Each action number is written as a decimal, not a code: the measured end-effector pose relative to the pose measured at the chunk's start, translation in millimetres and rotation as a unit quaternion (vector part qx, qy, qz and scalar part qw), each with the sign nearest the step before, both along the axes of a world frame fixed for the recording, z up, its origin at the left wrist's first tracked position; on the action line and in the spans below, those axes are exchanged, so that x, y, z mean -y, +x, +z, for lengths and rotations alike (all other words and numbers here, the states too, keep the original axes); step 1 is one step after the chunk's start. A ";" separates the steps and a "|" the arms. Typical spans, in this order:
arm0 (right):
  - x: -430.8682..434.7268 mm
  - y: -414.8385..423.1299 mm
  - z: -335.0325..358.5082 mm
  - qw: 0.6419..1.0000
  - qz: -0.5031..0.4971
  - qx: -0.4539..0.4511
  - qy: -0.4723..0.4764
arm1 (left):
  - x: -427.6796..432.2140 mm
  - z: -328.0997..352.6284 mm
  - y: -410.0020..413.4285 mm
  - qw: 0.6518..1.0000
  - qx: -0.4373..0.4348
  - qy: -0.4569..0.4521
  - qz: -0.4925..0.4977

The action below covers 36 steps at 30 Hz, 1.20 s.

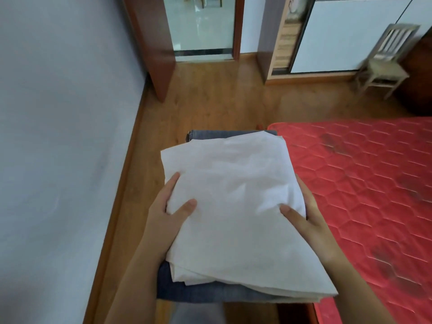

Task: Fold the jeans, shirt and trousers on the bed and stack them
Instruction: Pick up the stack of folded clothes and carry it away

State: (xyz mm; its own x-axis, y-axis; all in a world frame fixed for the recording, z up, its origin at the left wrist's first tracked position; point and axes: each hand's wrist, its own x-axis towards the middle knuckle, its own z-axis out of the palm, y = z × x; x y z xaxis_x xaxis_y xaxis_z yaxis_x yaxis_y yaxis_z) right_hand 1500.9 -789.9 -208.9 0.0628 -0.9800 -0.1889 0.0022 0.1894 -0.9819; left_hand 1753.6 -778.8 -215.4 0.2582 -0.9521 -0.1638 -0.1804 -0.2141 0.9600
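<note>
A stack of folded clothes is held in the air beside the bed. On top lies a folded white garment (236, 206). Under it are folded blue jeans (201, 292), showing at the near edge and at the far edge. My left hand (167, 206) grips the stack's left side, thumb on the white cloth and fingers underneath. My right hand (304, 213) grips the right side the same way. Whether a third garment lies in the stack is hidden.
The bed with a red quilted cover (364, 183) lies to the right. A wooden floor (210, 101) runs ahead, with a grey wall at left, an open doorway (201, 26), a wardrobe and a wooden chair (383, 61) at the back right.
</note>
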 end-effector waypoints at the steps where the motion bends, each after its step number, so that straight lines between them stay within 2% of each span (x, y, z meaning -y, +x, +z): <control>1: 20.6 15.1 2.4 1.000 -0.005 -0.002 -0.001 | 23.9 1.1 15.0 1.000 0.003 -0.004 -0.006; 7: 136.3 82.8 11.2 1.000 -0.019 0.002 -0.009 | 151.3 8.1 83.4 0.999 0.027 -0.013 -0.025; 13: 256.2 104.8 -1.9 0.999 -0.036 0.000 -0.001 | 276.8 -2.7 103.9 0.998 0.040 -0.005 -0.043; 19: 398.3 87.0 -16.8 0.998 -0.055 0.019 0.002 | 427.0 -10.9 86.4 0.997 0.058 0.002 -0.057; 29: 610.2 39.3 -1.1 0.993 -0.104 0.049 -0.008 | 667.8 13.1 35.0 0.987 0.105 -0.012 -0.117; 36: 747.4 20.1 -10.3 0.983 -0.179 0.036 -0.001 | 842.5 3.9 1.5 0.981 0.074 0.010 -0.180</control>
State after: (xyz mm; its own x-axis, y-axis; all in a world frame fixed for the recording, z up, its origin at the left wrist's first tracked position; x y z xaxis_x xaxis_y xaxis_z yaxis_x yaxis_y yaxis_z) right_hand 1521.0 -1537.3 -219.3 -0.2734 -0.9421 -0.1941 0.1386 0.1611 -0.9772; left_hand 1755.1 -1621.2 -211.5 -0.0718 -0.9828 -0.1701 -0.3852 -0.1299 0.9136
